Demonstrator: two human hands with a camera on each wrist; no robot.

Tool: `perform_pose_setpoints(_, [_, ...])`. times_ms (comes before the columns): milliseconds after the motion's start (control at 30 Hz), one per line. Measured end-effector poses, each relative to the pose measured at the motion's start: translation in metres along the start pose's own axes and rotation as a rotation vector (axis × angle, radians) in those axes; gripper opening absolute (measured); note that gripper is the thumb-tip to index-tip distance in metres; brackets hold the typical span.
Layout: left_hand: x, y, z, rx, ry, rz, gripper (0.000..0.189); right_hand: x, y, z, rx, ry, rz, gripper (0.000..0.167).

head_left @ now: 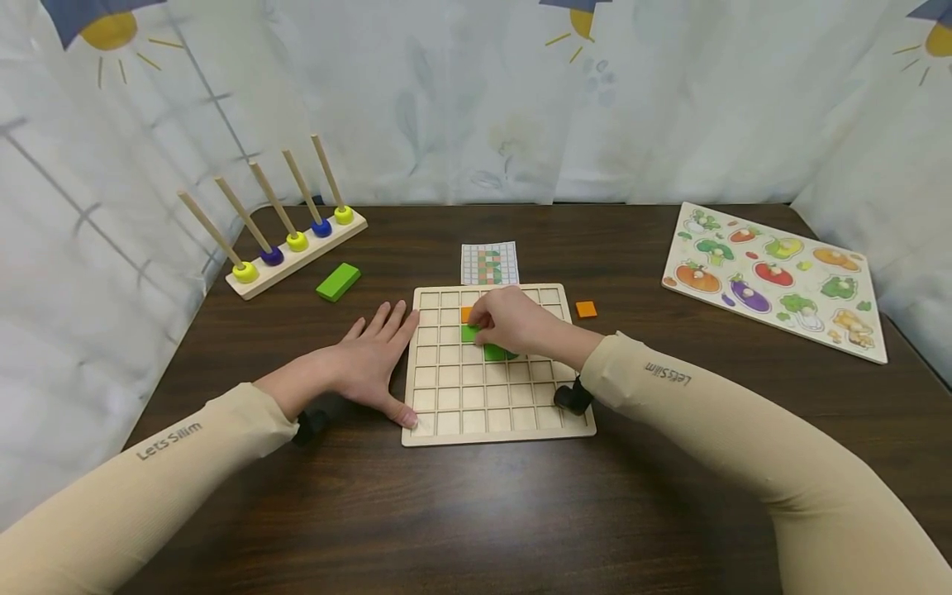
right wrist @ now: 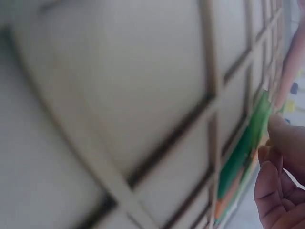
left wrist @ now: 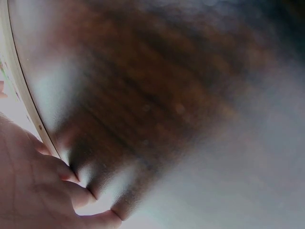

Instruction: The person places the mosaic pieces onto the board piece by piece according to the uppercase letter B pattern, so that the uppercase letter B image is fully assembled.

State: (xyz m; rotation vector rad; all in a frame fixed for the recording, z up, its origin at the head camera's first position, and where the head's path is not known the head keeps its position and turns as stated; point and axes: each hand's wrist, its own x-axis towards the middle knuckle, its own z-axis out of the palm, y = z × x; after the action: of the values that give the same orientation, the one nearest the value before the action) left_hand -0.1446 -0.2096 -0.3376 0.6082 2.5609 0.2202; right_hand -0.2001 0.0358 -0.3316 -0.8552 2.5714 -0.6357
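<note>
A square wooden grid board lies in front of me. Spread fingers of my left hand rest along its left edge, the thumb on its near left corner; in the left wrist view, the fingertips touch the dark table. Over the board's upper middle, my right hand has thumb and index finger bent together at an orange tile. Just below it sits a green tile, with another green tile to the right. The right hand covers part of the tiles. In the right wrist view, the pinched fingertips stand beside green tiles.
A printed grid card lies behind the board. To its right is a loose orange tile, to the left a green block. A peg stand with rings stands back left; a vegetable puzzle board lies at the right.
</note>
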Motion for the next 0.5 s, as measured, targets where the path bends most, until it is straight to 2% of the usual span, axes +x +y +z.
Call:
perform_pose_setpoints(200, [0.000,-0.001,0.001,0.006,0.010,0.005,0.150,-0.016,0.014,-0.021,0.061,0.065,0.021,0.028])
perform_pose_setpoints(333, [0.000,-0.001,0.002,0.002,0.006,0.006,0.150,-0.029,0.038,-0.038,0.079,0.104,0.085,0.028])
perform_pose_setpoints(500, [-0.001,-0.001,0.001,-0.006,0.003,0.007,0.149,-0.047,0.074,-0.054,0.029,0.122,0.136,0.029])
